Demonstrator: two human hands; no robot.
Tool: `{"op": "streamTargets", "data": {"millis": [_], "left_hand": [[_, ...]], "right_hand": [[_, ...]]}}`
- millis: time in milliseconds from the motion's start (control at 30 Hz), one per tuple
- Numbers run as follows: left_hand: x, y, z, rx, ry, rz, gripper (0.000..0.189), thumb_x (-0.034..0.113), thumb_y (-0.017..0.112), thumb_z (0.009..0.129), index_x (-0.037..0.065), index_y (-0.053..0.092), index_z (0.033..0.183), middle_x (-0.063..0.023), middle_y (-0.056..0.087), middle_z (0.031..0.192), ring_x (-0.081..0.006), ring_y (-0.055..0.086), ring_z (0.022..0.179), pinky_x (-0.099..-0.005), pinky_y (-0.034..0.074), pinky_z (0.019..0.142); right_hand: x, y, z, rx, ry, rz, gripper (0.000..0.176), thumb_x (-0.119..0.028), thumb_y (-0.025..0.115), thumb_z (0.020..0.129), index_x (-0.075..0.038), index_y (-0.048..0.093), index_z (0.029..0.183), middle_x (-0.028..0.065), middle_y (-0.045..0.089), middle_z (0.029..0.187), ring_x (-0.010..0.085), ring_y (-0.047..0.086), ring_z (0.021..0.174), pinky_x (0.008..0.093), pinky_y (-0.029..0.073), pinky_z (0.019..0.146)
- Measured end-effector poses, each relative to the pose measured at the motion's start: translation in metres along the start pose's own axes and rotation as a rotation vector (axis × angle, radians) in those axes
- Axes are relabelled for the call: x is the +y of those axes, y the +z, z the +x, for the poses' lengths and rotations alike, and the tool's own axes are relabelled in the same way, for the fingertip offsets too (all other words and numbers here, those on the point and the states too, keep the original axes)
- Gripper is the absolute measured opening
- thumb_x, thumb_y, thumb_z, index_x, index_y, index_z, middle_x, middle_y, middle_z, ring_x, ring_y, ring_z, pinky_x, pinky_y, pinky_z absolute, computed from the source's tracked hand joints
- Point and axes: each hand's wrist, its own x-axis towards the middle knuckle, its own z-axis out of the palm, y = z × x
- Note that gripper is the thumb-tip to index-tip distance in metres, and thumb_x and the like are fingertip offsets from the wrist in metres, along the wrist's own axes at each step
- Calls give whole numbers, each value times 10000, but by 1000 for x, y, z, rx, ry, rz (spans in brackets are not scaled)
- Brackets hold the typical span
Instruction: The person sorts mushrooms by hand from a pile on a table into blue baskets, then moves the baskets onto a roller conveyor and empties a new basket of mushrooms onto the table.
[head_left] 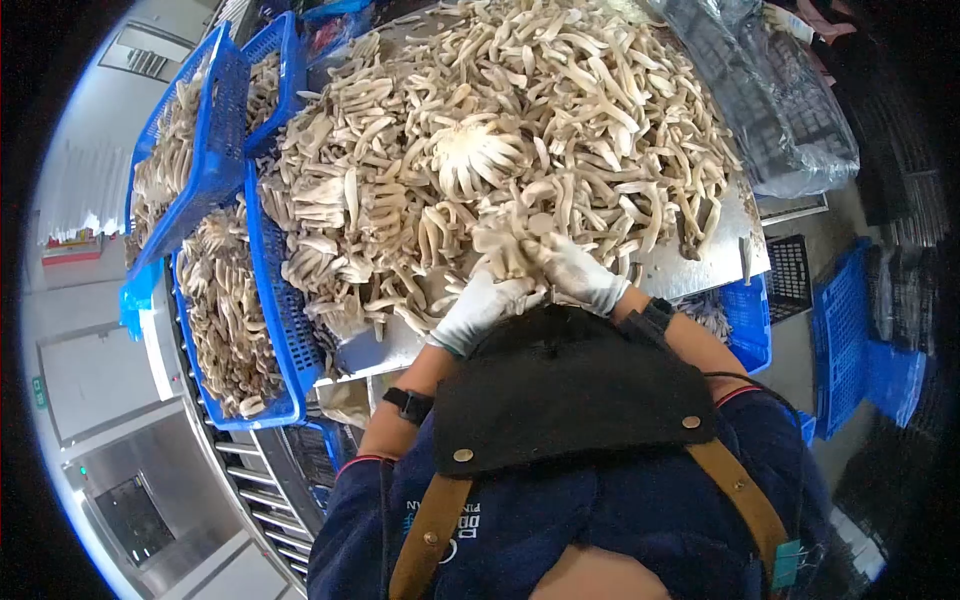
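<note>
Loose mushrooms (610, 110) cover most of the table (690, 275), centre to top; the left-side crates (268, 285) look well filled, so much appears unboxed. Plastic-wrapped stock (775, 95) crowds the upper right. At the heap's lower edge, mid-frame, the left hand (482, 308) curls its fingers round a clump (512, 252); the right hand (585, 275) presses bent fingers, partly hidden, against it.
</note>
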Motion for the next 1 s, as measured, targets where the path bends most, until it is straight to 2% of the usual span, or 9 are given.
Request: {"op": "streamTargets", "data": {"millis": [100,200,233,400,533,600,800,867,1000], "left_hand": [[-6,1,3,291,-92,-361,204,142,599,875,34,641,1043,-48,663,896,-143,612,851,-306,488,760],[14,8,1,-268,-132,-160,207,170,577,893,53,644,1050,-64,665,871,-150,617,832,-307,488,767],[-7,2,4,-145,-71,-23,229,189,571,904,42,637,1067,-77,664,868,-151,612,780,-293,493,731],[0,5,-3,-140,-307,-43,315,270,642,887,16,615,1072,-73,656,891,-141,611,789,-278,499,679],[-22,7,-1,359,-322,-448,305,245,659,874,4,597,1051,-64,637,855,-129,591,805,-297,494,677],[-28,5,-2,-292,-328,47,482,299,673,864,5,537,1221,-85,657,990,-163,615,894,-311,503,838],[30,-55,-8,-89,-322,192,713,387,715,791,-19,478,1327,-198,595,1227,-246,604,1092,-346,474,965],[1,-84,-2,543,-147,488,606,320,698,760,-65,541,1201,-248,638,1089,-345,629,1002,-385,492,873],[-71,-102,63,411,-379,737,858,469,721,730,-62,420,1333,-284,547,1249,-387,540,1158,-410,419,995]], "right_hand": [[-60,-18,-16,-15,-216,65,378,-197,438,1004,21,474,1312,75,592,1094,148,544,1002,307,465,840],[-49,-18,-20,-369,-3,-200,353,-284,546,959,-1,562,1170,40,632,957,140,568,844,308,464,790],[-67,-5,-26,-204,-9,447,390,-238,594,932,-7,517,1238,42,641,1005,141,585,868,286,458,838],[-80,-5,-33,-220,-75,-42,446,-194,611,913,4,464,1284,66,632,1093,156,575,948,267,454,834],[-48,-2,-16,-23,-64,257,572,-327,649,890,37,448,1283,85,618,1089,201,582,944,286,457,844],[-53,11,-26,-67,-92,28,571,-355,660,867,34,472,1240,124,597,1127,222,561,995,319,449,867],[-50,-37,-15,136,-143,-162,613,-264,638,829,41,422,1315,237,469,1276,301,480,1177,373,395,990],[-84,-43,-25,146,-311,-462,596,-282,624,845,39,434,1309,231,471,1291,319,485,1180,380,377,1018],[-101,-24,-12,58,-270,-522,602,-329,583,881,48,435,1326,231,469,1324,323,470,1231,368,358,1047]]}}
